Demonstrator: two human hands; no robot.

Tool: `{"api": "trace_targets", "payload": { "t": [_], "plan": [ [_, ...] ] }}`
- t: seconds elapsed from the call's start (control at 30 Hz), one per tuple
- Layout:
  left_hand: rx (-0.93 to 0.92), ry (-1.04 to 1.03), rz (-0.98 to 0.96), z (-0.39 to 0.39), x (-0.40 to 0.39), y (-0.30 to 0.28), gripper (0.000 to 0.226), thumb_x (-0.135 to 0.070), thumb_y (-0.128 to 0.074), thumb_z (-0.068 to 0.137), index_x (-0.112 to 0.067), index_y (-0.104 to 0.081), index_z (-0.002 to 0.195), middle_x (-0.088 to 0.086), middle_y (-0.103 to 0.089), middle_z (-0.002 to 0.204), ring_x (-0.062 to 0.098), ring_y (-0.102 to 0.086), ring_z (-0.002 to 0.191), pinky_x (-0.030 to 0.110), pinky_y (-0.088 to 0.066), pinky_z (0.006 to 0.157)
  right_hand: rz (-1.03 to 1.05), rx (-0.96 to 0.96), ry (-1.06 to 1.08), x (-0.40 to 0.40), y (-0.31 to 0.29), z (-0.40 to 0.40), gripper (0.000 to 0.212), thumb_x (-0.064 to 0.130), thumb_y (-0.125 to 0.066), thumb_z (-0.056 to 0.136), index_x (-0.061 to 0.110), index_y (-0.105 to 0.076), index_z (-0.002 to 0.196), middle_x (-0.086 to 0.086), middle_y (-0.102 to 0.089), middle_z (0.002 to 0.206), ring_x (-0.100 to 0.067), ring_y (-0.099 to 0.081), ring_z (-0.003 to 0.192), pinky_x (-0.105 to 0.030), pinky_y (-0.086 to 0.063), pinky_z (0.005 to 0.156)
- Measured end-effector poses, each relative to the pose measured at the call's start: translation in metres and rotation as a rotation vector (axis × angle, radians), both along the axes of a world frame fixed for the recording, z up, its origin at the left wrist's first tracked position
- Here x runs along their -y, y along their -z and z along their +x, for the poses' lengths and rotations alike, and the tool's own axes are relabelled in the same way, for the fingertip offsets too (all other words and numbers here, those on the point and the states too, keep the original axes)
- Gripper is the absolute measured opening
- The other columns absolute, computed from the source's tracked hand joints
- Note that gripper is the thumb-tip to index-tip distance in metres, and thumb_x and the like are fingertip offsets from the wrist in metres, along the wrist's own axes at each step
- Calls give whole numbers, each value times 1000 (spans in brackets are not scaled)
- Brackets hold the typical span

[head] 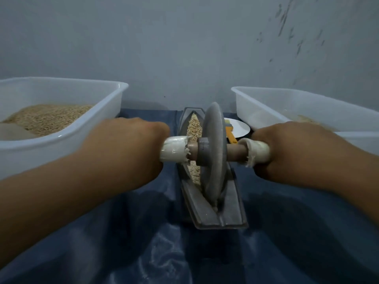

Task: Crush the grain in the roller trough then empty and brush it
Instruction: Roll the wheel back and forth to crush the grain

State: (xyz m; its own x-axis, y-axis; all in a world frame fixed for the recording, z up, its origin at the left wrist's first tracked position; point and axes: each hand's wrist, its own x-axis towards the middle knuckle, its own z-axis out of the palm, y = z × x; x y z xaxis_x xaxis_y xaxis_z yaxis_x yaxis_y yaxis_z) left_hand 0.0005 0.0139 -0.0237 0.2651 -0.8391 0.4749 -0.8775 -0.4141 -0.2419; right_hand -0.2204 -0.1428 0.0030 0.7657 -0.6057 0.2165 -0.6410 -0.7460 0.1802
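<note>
The roller trough (213, 193) runs down the middle of the blue sheet (143, 242), hemmed in by a white tub (61, 138) close on the left and another white tub (287, 103) close on the right. The right-hand gap is narrowed further by a white plate (240, 128) and a yellow-handled brush (230, 134) (both tucked against that tub). The wall (184, 48) closes the far end. Open sheet lies on the near side, between the forearms and before the trough's near end.
</note>
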Motion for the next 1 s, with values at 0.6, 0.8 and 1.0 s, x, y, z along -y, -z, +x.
{"api": "trace_targets", "payload": {
  "t": [0.6,0.8,1.0],
  "plan": [
    [-106,-22,-35,58,89,8,16,-20,-63,74,-27,-51,83,-8,-43,63,22,-50,63,32,-42,62,-137,112,25,88,17,91,15,26,-63,68,25,-48,71,9,-53,69,-15,-47,58,-23,-26,49],
    [-25,11,30,16,33,-1,31,-27,-64,73,-29,-34,66,-10,-42,58,9,-42,51,23,-29,48,88,3,-17,28,9,29,12,27,-67,71,25,-55,71,8,-59,68,-14,-58,64,-30,-53,62],
    [42,4,-24,-2,-2,-9,24,-34,-62,63,-34,-38,65,-12,-40,52,0,-32,46,17,-18,45,65,28,-18,-6,-6,-9,22,42,-61,62,46,-50,80,13,-56,56,-3,-52,52,-27,-45,49]
  ]
}}
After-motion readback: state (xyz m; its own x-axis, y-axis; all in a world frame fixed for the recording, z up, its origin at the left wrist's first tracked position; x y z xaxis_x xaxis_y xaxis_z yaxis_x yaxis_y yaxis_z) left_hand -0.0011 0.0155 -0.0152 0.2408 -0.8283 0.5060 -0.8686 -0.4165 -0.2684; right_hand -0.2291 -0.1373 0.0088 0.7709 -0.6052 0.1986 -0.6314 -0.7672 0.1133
